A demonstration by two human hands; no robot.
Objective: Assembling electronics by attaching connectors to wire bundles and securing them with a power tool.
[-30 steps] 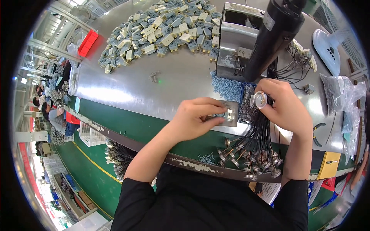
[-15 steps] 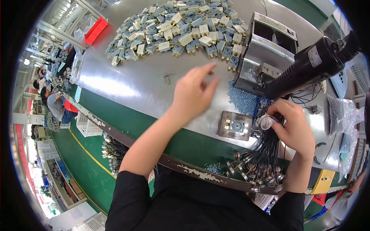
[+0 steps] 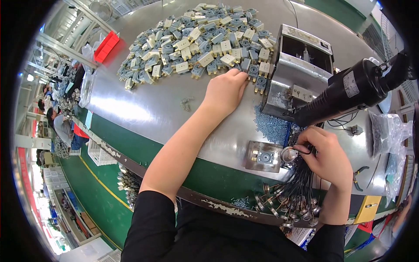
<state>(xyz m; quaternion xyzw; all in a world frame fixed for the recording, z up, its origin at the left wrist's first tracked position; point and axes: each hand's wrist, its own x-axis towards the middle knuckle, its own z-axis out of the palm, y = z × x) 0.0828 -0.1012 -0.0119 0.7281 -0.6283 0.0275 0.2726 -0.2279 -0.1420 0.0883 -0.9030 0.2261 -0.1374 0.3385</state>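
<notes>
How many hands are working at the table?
2: the left hand reaches the pile of small parts; the right hand holds a round metal piece.

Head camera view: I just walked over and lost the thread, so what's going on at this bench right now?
A person works at a steel bench. The left hand reaches to the edge of the heap of small cream and blue-grey plastic parts, fingertips on one. The right hand pinches a round metal cap on a bundle of black wired pieces, beside a square metal fixture holding one part. A black power screwdriver hangs above.
</notes>
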